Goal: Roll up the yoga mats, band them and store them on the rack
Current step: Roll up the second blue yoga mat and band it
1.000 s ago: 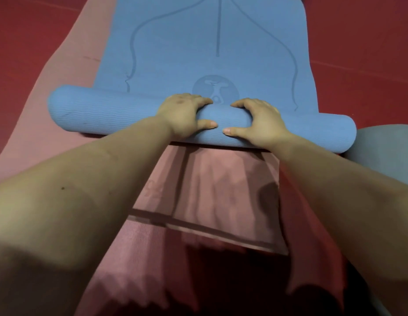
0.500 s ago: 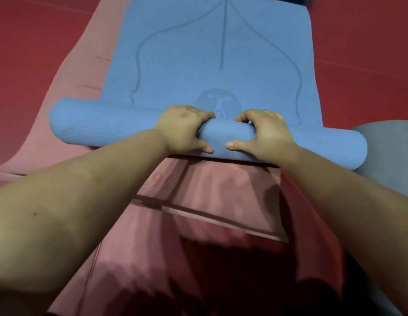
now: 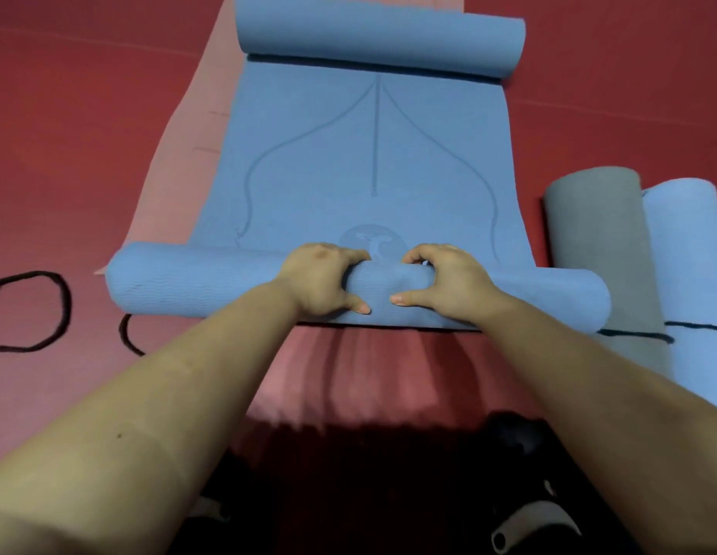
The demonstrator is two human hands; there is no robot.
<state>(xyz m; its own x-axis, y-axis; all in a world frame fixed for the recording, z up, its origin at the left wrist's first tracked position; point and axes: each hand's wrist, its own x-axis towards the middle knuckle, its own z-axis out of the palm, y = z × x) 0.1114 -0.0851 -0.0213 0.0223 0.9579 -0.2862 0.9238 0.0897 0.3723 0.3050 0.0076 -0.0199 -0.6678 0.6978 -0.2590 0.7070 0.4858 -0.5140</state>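
Now, floor: red floor all round, with a pink mat lying flat under the one I am working.
Blue mat: the blue mat lies on the pink one; its near end is wound into a roll under my hands, its far end curls up on itself, and a flat stretch lies between.
Finished rolls: a grey roll and a light blue roll lie side by side to my right, a dark band crossing them.
Loose bands: a black loop lies on the floor to my left, and part of another just beside the roll's left end.
Left hand: my left hand grips the middle of the roll, fingers curled over the top, thumb on the near face.
Right hand: my right hand grips it the same way, close beside the left.
Risk: both hands sit at the centre, so I judge the ends may lag and the roll wind loose or cone-shaped.
Risk: the far curl could spring against the roll and upset a straight finish.
Risk: the pink mat underneath may drag or bunch.
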